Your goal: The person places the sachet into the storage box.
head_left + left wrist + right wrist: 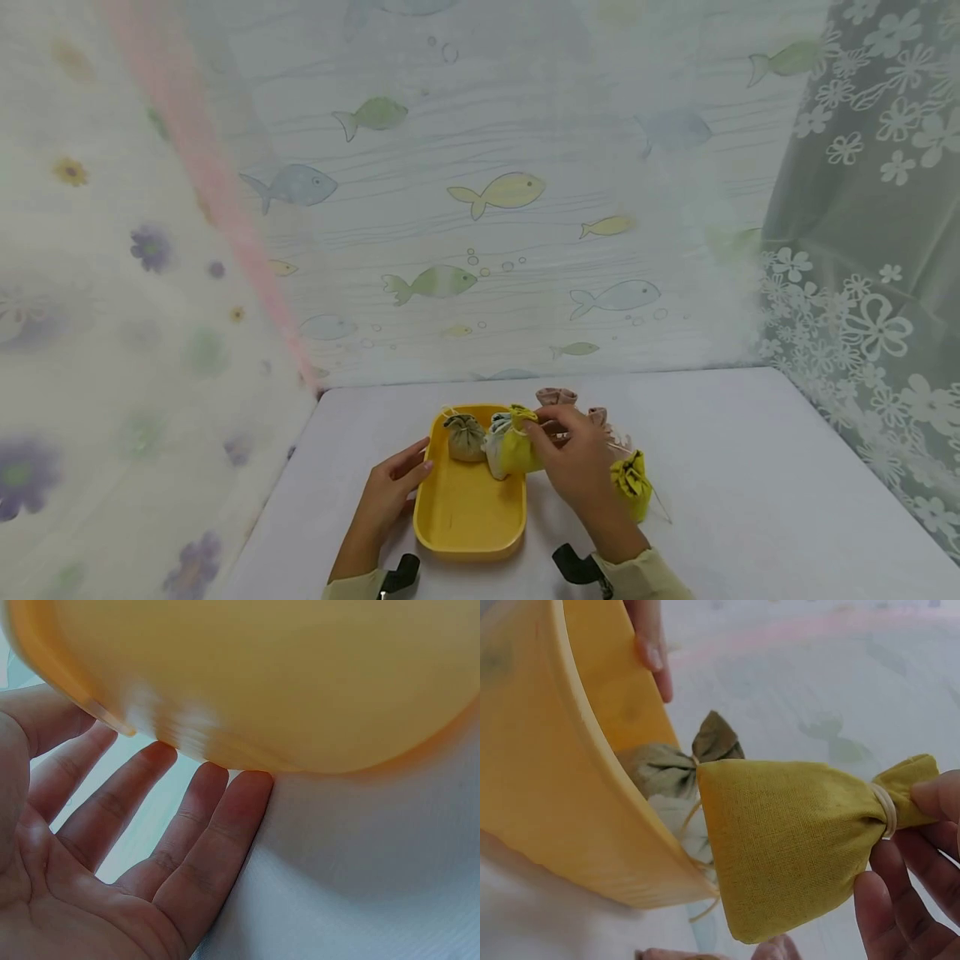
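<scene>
My right hand [577, 454] pinches the gathered neck of a yellow cloth pouch [787, 847], tied with a pale cord. The pouch hangs over the right wall of a yellow plastic tray [468, 546]. Inside the tray, toward its far end, sit an olive-grey pouch [467, 439] and a whitish pouch [495, 454] partly hidden by the yellow one. At the tray's left side is my left hand [390, 487]; its nearly straight fingers [244, 802] touch the outer wall, with the thumb by the rim.
Right of the tray, on the white table [750, 475], lies another yellow-green pouch [633, 483] with a loose cord. Pinkish pouches [557, 396] lie behind my right hand, partly covered. A fish-patterned curtain [510, 275] hangs behind the table.
</scene>
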The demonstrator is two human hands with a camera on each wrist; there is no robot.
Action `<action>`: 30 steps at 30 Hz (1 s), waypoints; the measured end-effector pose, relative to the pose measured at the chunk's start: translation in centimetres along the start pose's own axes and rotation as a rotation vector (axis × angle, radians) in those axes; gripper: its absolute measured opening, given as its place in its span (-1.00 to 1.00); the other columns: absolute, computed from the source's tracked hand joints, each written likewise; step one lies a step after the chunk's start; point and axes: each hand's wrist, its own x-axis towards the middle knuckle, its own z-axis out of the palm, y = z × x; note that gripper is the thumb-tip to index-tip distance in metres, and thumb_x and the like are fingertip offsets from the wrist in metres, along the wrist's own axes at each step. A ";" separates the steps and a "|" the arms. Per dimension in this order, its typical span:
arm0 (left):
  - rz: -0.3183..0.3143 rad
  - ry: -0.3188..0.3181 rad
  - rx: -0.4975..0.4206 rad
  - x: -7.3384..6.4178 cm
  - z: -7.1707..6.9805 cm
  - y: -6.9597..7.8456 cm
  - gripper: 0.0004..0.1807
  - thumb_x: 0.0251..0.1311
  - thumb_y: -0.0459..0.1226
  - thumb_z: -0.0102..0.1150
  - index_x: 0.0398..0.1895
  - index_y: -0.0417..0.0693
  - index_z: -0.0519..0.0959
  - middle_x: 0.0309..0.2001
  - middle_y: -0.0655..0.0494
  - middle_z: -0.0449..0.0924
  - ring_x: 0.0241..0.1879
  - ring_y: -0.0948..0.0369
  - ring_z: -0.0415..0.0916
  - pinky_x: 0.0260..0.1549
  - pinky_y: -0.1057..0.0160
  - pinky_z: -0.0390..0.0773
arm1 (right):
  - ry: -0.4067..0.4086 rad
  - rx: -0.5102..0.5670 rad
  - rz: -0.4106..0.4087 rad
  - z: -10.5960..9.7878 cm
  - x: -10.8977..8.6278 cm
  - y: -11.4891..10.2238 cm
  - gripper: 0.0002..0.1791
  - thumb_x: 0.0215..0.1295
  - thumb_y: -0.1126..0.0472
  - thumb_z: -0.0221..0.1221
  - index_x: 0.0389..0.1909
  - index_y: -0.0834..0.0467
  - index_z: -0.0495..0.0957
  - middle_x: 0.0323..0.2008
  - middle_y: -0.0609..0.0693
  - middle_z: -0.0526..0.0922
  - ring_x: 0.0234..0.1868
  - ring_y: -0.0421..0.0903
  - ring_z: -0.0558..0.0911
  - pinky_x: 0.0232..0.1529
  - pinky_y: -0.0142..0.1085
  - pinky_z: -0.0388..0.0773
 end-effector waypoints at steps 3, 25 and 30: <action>-0.004 0.004 0.005 0.1 0.0 0.0 -0.41 0.29 0.01 0.39 0.40 0.31 0.54 0.42 -0.15 0.48 0.18 0.03 0.64 -0.03 0.04 0.76 | -0.013 0.007 0.007 0.1 0.0 -0.3 -0.85 0.33 0.09 0.40 -0.13 -0.05 0.70 -0.17 -0.21 0.72 -0.24 -0.27 0.71 -0.29 -0.48 0.70; 0.119 0.053 0.220 0.1 0.3 2.1 -0.55 0.38 -0.07 0.31 0.32 0.19 0.61 0.25 -0.04 0.62 0.10 0.04 0.68 -0.23 0.13 0.80 | -0.111 0.085 -0.057 2.1 0.1 -1.3 -0.87 0.29 0.13 0.43 -0.20 -0.09 0.68 -0.26 -0.25 0.71 -0.28 -0.30 0.70 -0.36 -0.43 0.70; 0.147 0.060 0.320 0.3 0.2 2.6 -0.59 0.43 -0.18 0.26 0.31 0.10 0.61 0.22 -0.03 0.65 0.02 0.08 0.71 -0.26 0.17 0.80 | -0.202 0.076 -0.021 3.0 -0.4 -1.2 -0.89 0.33 0.09 0.40 -0.20 -0.10 0.66 -0.25 -0.26 0.68 -0.27 -0.29 0.70 -0.28 -0.46 0.70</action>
